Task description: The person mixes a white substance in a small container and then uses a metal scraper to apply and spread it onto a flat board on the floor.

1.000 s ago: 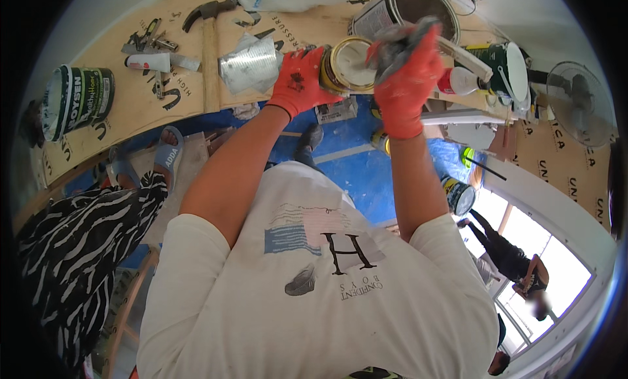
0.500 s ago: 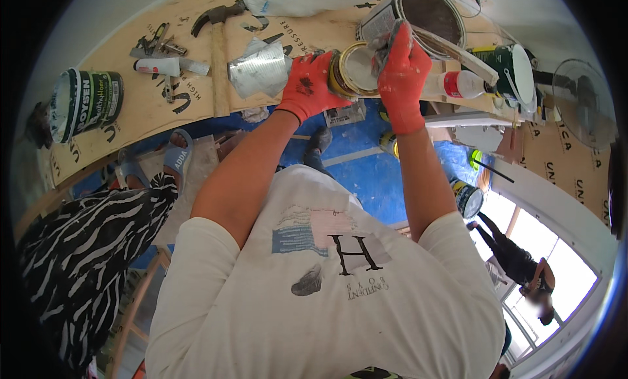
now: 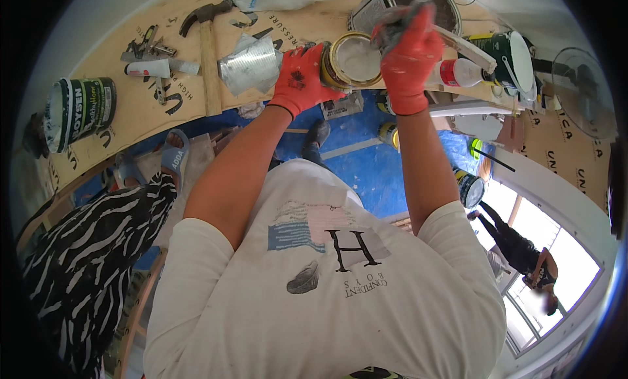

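Note:
My left hand [image 3: 301, 79], in a smudged orange-red work glove, grips the left side of a small paint tin [image 3: 354, 59] with a yellowish rim. Inside the rim is a pale grey surface; whether it is a lid or paint, I cannot tell. Just right of the tin is my right hand [image 3: 412, 61], raised, gloved alike and blurred by motion. Its fingers are curled closed, and what they hold, if anything, is hidden. Behind it stands a large open can [image 3: 425, 6] with a dark inside. A wooden stick [image 3: 481, 57] slants out beside that can.
A claw hammer [image 3: 207, 35], silvery sheet [image 3: 250, 65], white tube [image 3: 148, 68] and green tub [image 3: 82, 114] lie leftward on the board-covered bench. A white bottle [image 3: 461, 72] and green pail [image 3: 513, 61] are rightward. One person's sandalled feet [image 3: 173, 156] are left; another person [image 3: 523, 254] stands lower right.
My right hand has moved a little right and up, away from the tin's rim. My left hand still grips the tin. The view has shifted slightly.

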Motion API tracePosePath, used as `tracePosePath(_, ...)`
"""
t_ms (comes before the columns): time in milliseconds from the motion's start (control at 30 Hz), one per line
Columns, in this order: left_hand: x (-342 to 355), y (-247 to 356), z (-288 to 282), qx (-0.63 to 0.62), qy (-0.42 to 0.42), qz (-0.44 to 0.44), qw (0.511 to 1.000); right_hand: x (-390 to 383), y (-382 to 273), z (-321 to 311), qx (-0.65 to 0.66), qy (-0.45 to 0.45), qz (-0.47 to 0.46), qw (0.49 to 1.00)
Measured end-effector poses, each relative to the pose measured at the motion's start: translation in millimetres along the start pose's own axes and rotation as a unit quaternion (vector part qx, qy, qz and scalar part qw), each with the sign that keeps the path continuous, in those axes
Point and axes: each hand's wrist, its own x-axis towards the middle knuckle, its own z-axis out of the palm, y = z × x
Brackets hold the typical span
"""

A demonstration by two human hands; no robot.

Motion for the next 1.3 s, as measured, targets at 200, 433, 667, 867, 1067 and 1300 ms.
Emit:
tracePosePath(200,1.3,-4.5,-1.4,-0.002,-0.009,0.000,1.000,1.7,3.4,-1.0,0.141,0.006,0.045,0.989)
tracePosePath(433,-0.7,-3.5,3.7,-0.038,0.051,0.033,0.997,3.7,-1.2,-4.6,-0.070,-0.060,0.019,0.996)
tracePosePath(667,-0.9,-4.6,2.4,0.001,0.017,0.020,1.000,3.4,0.9,-8.2,-0.220,-0.068,-0.064,0.971)
tracePosePath(867,0.6,-4.8,3.0,-0.004,0.010,0.018,1.000,2.4,-0.9,-6.0,-0.050,0.002,-0.057,0.997)
tracePosePath(1067,-2.4,-2.5,4.0,-0.008,0.051,0.028,0.998,4.1,-12.6,-2.5,-0.049,-0.035,0.045,0.997)
tracePosePath(1300,-1.2,-1.8,4.6,-0.029,0.049,0.025,0.998,6.7,-2.9,-7.8,-0.060,-0.045,0.159,0.984)
